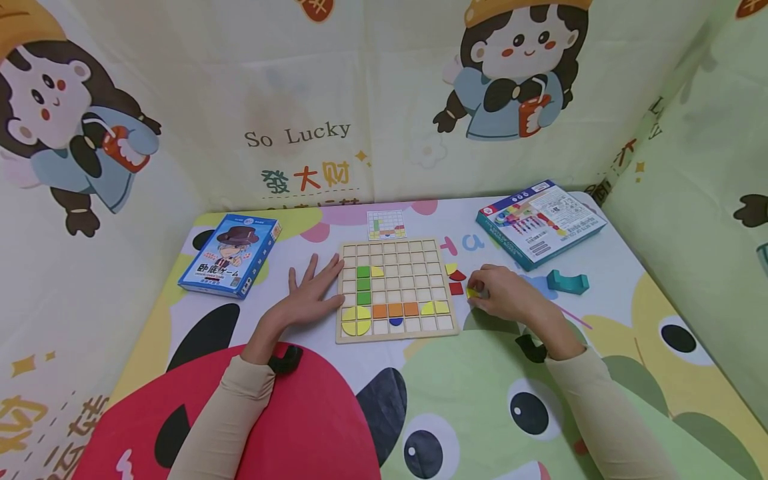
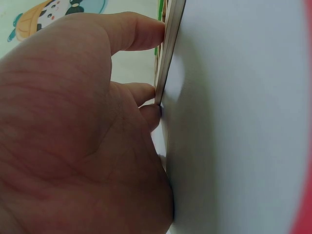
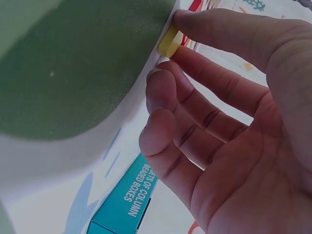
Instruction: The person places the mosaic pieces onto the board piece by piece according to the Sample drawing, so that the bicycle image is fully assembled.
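Note:
My right hand [image 1: 504, 293] pinches a small yellow piece [image 3: 169, 43] between thumb and index finger, just right of the wooden grid board [image 1: 397, 339]. The other fingers curl loosely below it in the right wrist view. Fingers spread, my left hand [image 1: 307, 293] rests on the table with thumb and fingertips at the board's left edge. On the board lie a column of green squares [image 1: 363, 285], a row of orange squares [image 1: 395, 310], several yellow rounded pieces [image 1: 357, 327] and a blue half circle [image 1: 396, 321]. A red square [image 1: 457, 289] and red wedge [image 1: 458, 275] lie beside it.
Behind the board lies a pattern card [image 1: 387, 220]. A blue game box [image 1: 225, 257] is at the left, a teal-edged box [image 1: 543, 223] at the back right. Near my right hand sits a teal curved block [image 1: 567, 283]. Another yellow piece [image 1: 451, 268] lies by the board's right edge.

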Demonstrator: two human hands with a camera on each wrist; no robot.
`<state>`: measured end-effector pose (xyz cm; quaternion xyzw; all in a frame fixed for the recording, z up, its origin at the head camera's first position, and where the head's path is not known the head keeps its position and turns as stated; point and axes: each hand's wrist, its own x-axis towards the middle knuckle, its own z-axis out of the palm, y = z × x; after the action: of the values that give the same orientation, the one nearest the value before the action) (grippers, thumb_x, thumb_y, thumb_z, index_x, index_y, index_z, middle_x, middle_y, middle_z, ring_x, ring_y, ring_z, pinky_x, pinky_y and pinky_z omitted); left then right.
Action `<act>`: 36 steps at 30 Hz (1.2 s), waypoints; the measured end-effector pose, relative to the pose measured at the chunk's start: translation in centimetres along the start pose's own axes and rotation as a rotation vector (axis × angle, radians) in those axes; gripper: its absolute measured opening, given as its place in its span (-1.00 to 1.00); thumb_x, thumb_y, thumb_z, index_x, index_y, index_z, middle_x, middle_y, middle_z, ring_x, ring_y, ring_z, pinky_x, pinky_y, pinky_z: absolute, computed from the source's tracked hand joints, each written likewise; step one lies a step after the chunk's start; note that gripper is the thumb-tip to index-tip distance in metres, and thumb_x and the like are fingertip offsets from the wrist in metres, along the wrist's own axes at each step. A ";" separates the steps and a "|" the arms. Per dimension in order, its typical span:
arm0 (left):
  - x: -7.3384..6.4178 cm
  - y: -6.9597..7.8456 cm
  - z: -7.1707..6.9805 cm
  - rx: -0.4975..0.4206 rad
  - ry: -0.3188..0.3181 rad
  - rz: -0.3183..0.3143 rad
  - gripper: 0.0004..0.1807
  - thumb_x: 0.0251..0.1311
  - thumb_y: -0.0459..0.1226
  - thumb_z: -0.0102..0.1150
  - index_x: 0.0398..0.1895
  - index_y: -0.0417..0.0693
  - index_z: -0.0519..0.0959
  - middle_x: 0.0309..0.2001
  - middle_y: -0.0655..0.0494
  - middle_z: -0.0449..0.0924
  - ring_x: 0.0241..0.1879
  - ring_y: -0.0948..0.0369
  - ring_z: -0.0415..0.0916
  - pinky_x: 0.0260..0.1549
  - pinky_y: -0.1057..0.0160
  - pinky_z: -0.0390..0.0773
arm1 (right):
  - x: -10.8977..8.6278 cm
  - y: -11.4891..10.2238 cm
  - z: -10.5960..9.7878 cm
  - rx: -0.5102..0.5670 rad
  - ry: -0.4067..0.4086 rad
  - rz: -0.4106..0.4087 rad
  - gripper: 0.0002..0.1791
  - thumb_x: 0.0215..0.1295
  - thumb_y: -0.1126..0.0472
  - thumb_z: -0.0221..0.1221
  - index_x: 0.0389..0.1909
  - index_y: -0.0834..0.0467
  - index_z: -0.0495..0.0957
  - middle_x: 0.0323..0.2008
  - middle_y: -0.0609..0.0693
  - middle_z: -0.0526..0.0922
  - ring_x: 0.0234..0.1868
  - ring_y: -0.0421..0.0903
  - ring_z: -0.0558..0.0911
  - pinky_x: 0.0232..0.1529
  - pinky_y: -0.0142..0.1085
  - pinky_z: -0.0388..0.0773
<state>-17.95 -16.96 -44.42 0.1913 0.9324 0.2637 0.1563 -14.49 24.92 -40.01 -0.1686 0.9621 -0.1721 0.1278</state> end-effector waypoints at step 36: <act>-0.1 0.2 -0.1 0.004 0.003 -0.010 -0.07 0.44 0.08 0.07 0.76 0.12 -0.07 0.79 0.09 -0.24 0.74 -0.15 -0.67 0.47 -0.48 -0.76 | -0.1 -0.2 0.0 0.015 -0.007 0.005 -0.65 0.35 0.15 0.41 0.07 0.22 0.70 -0.13 0.05 0.72 -0.13 -0.05 0.61 -0.03 -0.14 0.71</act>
<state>-17.81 -16.87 -44.17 0.1868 0.9341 0.2614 0.1559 -14.41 24.80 -39.88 -0.1658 0.9607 -0.1785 0.1331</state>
